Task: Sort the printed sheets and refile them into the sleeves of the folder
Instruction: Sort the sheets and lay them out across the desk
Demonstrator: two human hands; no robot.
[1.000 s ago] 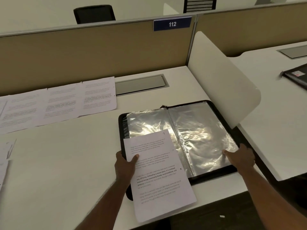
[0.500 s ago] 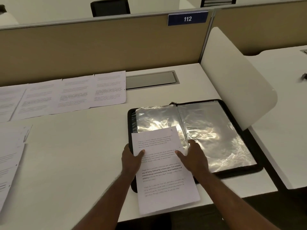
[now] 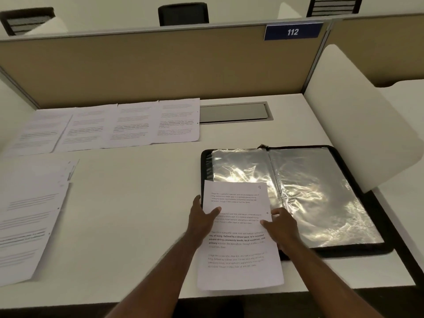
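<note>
Now holding a thin white printed sheet (image 3: 238, 235) by both long edges over the near left corner of the open black zip folder with glossy, crinkled clear sleeves (image 3: 316, 198) lying at the right of the pale smooth desk (image 3: 128, 214). Left hand (image 3: 202, 220) pinching the left edge, thumb on top; right hand (image 3: 281, 226) gripping the right edge with curled fingers. Probably risking a buckled or creased corner, the flimsy paper catching on the limp, clingy sleeve mouth. Possibly misfiling too, further white sheets (image 3: 110, 126) lying far left.
</note>
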